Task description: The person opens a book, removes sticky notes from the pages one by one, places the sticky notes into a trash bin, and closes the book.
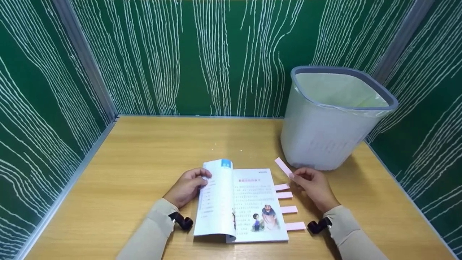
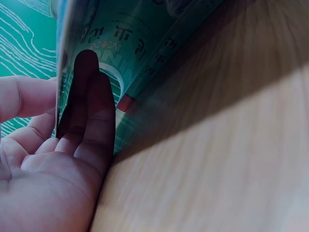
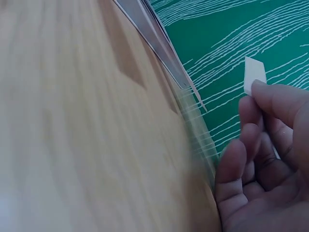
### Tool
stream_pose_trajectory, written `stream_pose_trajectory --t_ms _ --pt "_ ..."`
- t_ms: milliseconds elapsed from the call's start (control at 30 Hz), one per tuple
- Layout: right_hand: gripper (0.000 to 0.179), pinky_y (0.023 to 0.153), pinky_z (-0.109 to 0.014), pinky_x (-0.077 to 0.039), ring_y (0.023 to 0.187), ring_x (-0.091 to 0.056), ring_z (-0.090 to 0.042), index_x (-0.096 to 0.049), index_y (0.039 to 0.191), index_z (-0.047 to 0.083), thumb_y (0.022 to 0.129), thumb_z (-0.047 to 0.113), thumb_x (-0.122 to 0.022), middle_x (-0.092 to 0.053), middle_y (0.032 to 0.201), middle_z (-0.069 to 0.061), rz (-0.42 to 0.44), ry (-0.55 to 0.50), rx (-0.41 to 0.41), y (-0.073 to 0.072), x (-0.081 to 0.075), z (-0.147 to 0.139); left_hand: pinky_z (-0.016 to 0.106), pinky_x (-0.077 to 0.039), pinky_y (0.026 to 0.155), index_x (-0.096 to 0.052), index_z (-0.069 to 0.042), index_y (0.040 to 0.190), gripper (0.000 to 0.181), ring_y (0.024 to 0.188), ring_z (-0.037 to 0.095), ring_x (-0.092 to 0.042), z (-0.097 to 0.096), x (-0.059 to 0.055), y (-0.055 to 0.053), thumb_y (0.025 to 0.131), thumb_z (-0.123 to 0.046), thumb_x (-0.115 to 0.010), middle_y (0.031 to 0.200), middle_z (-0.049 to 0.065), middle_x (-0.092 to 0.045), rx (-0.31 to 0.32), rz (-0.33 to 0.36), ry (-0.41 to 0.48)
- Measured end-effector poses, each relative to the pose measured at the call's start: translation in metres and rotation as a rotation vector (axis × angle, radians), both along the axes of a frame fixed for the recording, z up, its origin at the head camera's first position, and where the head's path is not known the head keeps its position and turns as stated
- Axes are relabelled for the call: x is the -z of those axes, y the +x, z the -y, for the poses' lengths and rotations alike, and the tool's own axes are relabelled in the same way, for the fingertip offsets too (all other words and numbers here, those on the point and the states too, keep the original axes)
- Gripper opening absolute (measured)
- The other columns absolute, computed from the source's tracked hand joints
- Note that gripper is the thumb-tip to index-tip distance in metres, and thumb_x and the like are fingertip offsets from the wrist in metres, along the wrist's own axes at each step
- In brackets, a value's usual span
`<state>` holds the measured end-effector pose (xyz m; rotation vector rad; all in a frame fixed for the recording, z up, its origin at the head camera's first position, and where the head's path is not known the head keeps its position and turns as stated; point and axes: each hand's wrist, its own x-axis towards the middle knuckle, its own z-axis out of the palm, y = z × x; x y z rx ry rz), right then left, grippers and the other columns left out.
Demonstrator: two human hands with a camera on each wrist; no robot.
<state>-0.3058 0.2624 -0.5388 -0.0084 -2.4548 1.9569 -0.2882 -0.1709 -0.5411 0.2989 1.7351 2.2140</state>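
An illustrated book (image 1: 252, 213) lies open on the table, its left-hand pages lifted and curving. My left hand (image 1: 186, 187) holds those pages at their outer edge, thumb on top and fingers beneath; the left wrist view shows the fingers (image 2: 94, 116) behind the green printed cover (image 2: 130, 43). To the right of the book, my right hand (image 1: 314, 187) pinches a pink paper strip (image 1: 283, 166) between thumb and fingers. In the right wrist view that strip (image 3: 253, 75) points upward from the fingertips. Several similar pink strips (image 1: 295, 226) jut from the book's right edge.
A tall white bin (image 1: 321, 133) with a grey rim and a bag liner stands at the back right, just beyond my right hand. Tiny white scraps (image 1: 241, 150) lie on the wooden table (image 1: 162, 144). Green, white-lined panels (image 1: 245, 47) enclose the back and sides.
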Motion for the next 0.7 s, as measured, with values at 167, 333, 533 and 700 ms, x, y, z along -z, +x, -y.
stream_pose_trajectory --t_ms 167,333,533,700 --pt "0.042 0.045 -0.028 -0.048 0.063 -0.057 -0.018 -0.068 0.105 0.001 0.087 0.035 -0.084 -0.067 0.083 -0.01 -0.02 -0.052 0.026 0.0042 -0.0031 0.0002 0.031 -0.055 0.085 -0.058 0.002 0.112 0.022 0.104 0.021 -0.061 -0.001 -0.0006 -0.0004 0.092 0.008 -0.051 0.113 0.01 -0.058 0.012 -0.002 -0.003" --pt "0.039 0.045 -0.03 -0.048 0.061 -0.058 -0.019 -0.069 0.104 0.0 0.087 0.03 -0.084 -0.069 0.084 -0.013 -0.073 -0.078 0.086 0.0065 -0.0061 0.0013 0.031 -0.055 0.084 -0.059 0.001 0.111 0.022 0.102 0.021 -0.061 -0.0024 -0.0015 0.0009 0.092 0.007 -0.051 0.111 0.009 -0.059 0.012 -0.007 0.005" --pt "0.037 0.053 -0.031 -0.051 0.067 -0.059 -0.019 -0.07 0.105 -0.002 0.086 0.025 -0.086 -0.068 0.08 -0.001 -0.125 -0.101 0.118 0.0037 -0.0076 0.0012 0.031 -0.054 0.085 -0.06 0.001 0.111 0.021 0.103 0.02 -0.061 -0.002 -0.0007 0.0013 0.092 0.007 -0.052 0.111 0.009 -0.06 -0.006 -0.001 -0.003" --pt "0.038 0.054 -0.031 -0.051 0.069 -0.059 -0.019 -0.072 0.103 -0.002 0.084 0.027 -0.087 -0.068 0.079 0.001 -0.16 -0.081 0.133 0.0023 -0.007 0.0017 0.032 -0.054 0.087 -0.059 0.002 0.112 0.021 0.104 0.021 -0.061 -0.0011 0.001 0.0009 0.093 0.008 -0.051 0.114 0.011 -0.059 -0.005 -0.002 -0.007"
